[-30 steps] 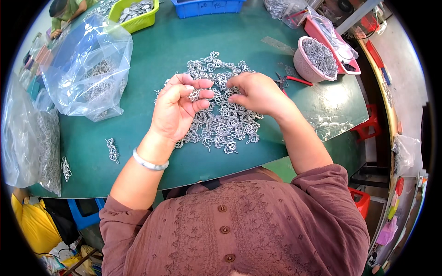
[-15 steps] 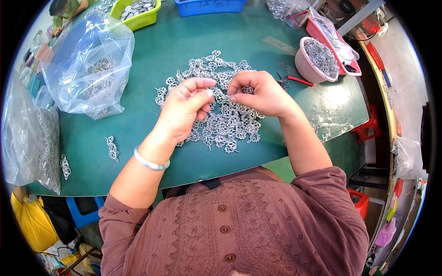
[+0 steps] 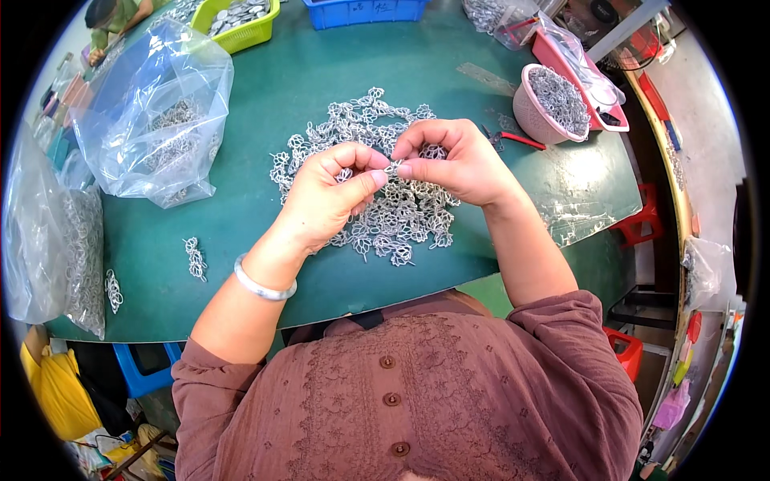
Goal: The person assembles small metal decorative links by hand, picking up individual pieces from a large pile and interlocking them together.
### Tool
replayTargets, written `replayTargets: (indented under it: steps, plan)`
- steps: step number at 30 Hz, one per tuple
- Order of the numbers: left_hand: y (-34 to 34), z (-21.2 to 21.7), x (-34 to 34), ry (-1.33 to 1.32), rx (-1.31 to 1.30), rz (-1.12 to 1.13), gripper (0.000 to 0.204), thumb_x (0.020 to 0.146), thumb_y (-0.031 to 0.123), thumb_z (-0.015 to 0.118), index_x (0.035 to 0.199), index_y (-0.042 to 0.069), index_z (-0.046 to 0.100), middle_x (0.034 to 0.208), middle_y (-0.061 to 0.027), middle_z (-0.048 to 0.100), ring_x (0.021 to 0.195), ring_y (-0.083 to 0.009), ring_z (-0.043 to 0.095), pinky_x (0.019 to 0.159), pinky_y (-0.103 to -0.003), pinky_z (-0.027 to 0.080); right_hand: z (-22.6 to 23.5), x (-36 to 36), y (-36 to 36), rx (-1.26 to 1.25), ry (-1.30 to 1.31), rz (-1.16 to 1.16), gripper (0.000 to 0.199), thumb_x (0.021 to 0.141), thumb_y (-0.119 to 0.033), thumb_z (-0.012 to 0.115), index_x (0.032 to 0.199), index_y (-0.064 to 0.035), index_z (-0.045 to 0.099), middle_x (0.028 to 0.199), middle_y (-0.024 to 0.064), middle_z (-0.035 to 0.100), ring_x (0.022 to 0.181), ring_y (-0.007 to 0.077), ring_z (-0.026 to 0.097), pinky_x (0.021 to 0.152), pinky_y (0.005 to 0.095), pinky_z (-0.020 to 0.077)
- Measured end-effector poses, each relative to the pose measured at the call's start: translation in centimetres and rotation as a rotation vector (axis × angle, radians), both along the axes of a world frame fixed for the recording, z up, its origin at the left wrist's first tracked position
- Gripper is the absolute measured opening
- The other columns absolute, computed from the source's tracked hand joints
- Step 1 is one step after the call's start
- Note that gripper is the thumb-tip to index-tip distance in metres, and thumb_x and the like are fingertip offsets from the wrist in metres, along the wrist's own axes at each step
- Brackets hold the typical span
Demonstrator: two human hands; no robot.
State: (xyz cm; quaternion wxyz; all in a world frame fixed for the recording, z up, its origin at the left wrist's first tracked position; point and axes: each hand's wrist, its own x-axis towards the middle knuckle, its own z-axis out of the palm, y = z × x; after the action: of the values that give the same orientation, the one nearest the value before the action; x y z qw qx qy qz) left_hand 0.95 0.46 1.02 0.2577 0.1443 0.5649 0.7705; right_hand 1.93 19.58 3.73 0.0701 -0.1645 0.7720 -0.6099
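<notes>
A heap of small silver wire-like metal pieces (image 3: 393,228) is spread on the green table, linked or tangled together. Above it, my left hand (image 3: 330,191) and my right hand (image 3: 459,164) meet fingertip to fingertip. Between them is a small silver metal piece (image 3: 392,167), pinched by thumb and forefinger on each side. Its exact shape is too small to make out. A pale bangle (image 3: 263,282) circles my left wrist. Pliers with red handles (image 3: 521,141) lie to the right of my right hand.
Clear plastic bags (image 3: 152,120) with metal pieces stand at the left, near two loose clusters (image 3: 194,259). A pink basket (image 3: 529,108) of metal pieces sits right. Green (image 3: 241,36) and blue bins (image 3: 367,12) stand at the far edge. Another person (image 3: 116,24) is at far left.
My hands have come together, the left moving right and the fingertips now meeting at the small metal piece. The heap and surrounding things look the same.
</notes>
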Motion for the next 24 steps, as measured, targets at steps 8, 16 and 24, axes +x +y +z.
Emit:
replayTargets:
  steps: [8, 16, 24]
  plan:
    - [-0.3, -0.4, -0.1, -0.018, 0.048, 0.01, 0.009, 0.081, 0.006, 0.056, 0.089, 0.002, 0.055, 0.072, -0.0007, 0.053, 0.056, -0.0056, 0.046, 0.048, -0.017, 0.037, 0.2, 0.0, 0.0, -0.047, -0.037, -0.056, 0.013, 0.072, -0.006, 0.064, 0.084, -0.001, 0.062, 0.074, -0.0012, 0.058, 0.069, 0.0062, 0.051, 0.064, 0.0216, 0.0431]
    - [-1.0, -0.7, -1.4, -0.301, 0.38, 0.023, 0.009, 0.079, 0.005, 0.048, 0.087, 0.004, 0.052, 0.096, -0.0127, 0.057, 0.083, -0.02, 0.057, 0.066, -0.028, 0.051, -1.5, -1.7, 1.4, 0.572, 0.25, -0.254, 0.017, 0.073, -0.011, 0.06, 0.088, -0.0018, 0.061, 0.074, 0.0103, 0.059, 0.068, 0.0173, 0.057, 0.062, 0.0282, 0.0441]
    - [-1.4, -1.4, -1.8, -0.369, 0.441, 0.06, 0.009, 0.079, 0.007, 0.051, 0.088, 0.007, 0.051, 0.083, -0.0094, 0.057, 0.075, -0.0192, 0.056, 0.062, -0.03, 0.05, -1.7, -2.0, -0.7, 1.085, 0.486, -0.164, 0.02, 0.067, -0.024, 0.065, 0.077, -0.0076, 0.06, 0.08, 0.0087, 0.057, 0.077, 0.0271, 0.059, 0.067, 0.0368, 0.0472]
